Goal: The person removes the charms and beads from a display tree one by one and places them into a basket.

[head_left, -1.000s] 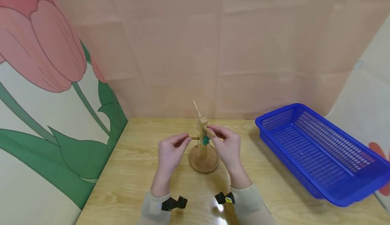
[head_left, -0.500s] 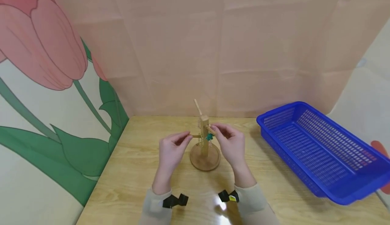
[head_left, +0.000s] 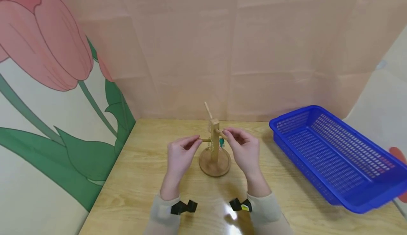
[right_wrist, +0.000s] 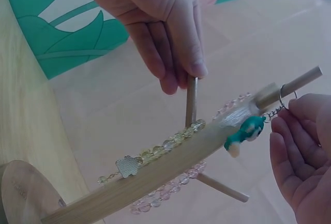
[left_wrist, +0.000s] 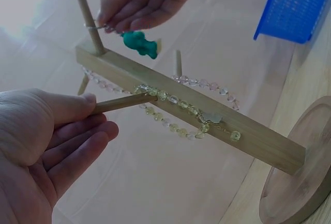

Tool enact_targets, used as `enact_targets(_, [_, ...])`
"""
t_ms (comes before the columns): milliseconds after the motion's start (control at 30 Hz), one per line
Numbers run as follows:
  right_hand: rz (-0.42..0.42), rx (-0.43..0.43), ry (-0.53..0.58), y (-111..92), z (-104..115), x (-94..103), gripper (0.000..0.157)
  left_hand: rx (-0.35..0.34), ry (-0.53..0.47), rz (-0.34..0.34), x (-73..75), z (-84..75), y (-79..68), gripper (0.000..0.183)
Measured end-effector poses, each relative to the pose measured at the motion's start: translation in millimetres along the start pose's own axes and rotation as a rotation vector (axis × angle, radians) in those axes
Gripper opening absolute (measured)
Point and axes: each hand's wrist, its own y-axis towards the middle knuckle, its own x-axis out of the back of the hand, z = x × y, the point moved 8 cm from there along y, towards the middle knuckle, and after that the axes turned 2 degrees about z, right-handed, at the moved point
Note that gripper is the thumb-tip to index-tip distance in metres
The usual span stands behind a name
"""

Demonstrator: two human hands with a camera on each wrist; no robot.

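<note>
A wooden peg stand (head_left: 215, 146) stands upright on the table, bracelets hanging from its pegs. My left hand (head_left: 181, 153) pinches the end of one side peg (left_wrist: 123, 103) between thumb and fingers. On that peg hangs a bracelet of yellow and clear beads (right_wrist: 168, 145) with a small flat silvery charm. My right hand (head_left: 245, 150) pinches the metal ring of a keychain (right_wrist: 247, 133) bearing a teal figure. In the right wrist view this ring encircles an upper peg (right_wrist: 305, 79), and the figure dangles beside the post.
A blue plastic basket (head_left: 318, 192) stands at the right of the table. Pinkish bracelets (left_wrist: 213, 86) hang on other pegs. A round wooden base (head_left: 206, 166) carries the post. Behind the table (head_left: 143, 192) hangs a plain pinkish cloth (head_left: 178, 51).
My right hand and the keychain have shifted slightly right relative to the post; the teal figure no longer overlaps the post's front. My left hand keeps its pinch on the peg.
</note>
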Motion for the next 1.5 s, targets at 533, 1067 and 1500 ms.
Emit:
enact_targets(533, [0.028,0.038,0.037,0.3,18.2,7.2,0.007,0.029,-0.005,-0.032,-1.5,3.2,3.0,0.009])
enact_targets(1067, [0.052,0.105,0.082,-8.2,32.7,13.4,0.012,0.057,-0.017,-0.058,-1.2,5.6,-1.7,0.008])
enact_targets(1500, [0.086,0.11,0.071,-3.5,33.1,17.3,0.011,0.053,-0.022,-0.071,-2.7,5.0,2.2,0.008])
